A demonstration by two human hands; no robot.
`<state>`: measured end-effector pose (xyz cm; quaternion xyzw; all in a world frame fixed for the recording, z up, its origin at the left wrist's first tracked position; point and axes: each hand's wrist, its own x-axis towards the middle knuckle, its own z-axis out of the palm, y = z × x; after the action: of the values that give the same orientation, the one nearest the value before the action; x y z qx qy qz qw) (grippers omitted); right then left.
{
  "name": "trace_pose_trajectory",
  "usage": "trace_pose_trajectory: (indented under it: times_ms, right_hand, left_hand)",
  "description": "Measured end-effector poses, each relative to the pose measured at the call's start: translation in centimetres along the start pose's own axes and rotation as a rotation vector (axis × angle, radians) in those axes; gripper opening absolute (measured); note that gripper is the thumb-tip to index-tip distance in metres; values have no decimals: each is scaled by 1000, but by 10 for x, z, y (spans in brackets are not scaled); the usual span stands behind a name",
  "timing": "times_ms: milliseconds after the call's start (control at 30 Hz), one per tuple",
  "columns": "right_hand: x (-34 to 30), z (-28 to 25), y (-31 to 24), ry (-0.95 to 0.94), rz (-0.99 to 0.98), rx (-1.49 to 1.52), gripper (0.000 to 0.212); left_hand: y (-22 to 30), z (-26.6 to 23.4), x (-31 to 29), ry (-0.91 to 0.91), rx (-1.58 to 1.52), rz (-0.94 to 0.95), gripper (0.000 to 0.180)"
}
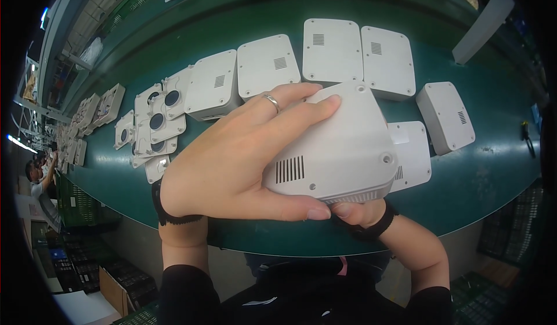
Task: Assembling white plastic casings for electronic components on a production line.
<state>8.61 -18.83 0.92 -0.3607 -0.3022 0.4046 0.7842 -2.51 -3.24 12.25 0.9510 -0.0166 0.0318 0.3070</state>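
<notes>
A white plastic housing (343, 145) with vent slots and screw holes at its corners is held up over the green table in front of me. My left hand (232, 156) lies across its left side, fingers over the face and thumb along the near edge. Under the near right corner, my right hand (366, 212) supports it; only the thumb and part of the palm show, and its other fingers are hidden beneath. Just behind the housing, a flat white panel (413, 156) lies on the table, partly covered.
Several similar white housings, such as one at the far middle (332, 52), form a curved row behind. On the right sits another housing (445, 118). Stacked white panels with round dark discs (156, 122) lie at left. A grey post (484, 26) rises at far right. Another person (40, 177) works far left.
</notes>
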Motion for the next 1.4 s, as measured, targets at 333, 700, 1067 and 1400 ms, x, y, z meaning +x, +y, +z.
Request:
trace_pose_trajectory:
  times_ms: [333, 700, 1067, 1400]
  right_hand:
    - [4, -12, 13, -179, -305, -332, 131]
    - [5, 12, -14, -148, -138, -34, 123]
    - [-2, 1, -12, 29, -246, -352, 81]
    - [-7, 5, -7, 1, -309, -441, 70]
  left_hand:
    - [-12, -7, 6, 384, -600, -216, 77]
    - [-22, -28, 1, 163, -600, -406, 59]
    - [-19, -16, -3, 382, -158, 62, 70]
    - [-21, 10, 12, 670, -270, -68, 88]
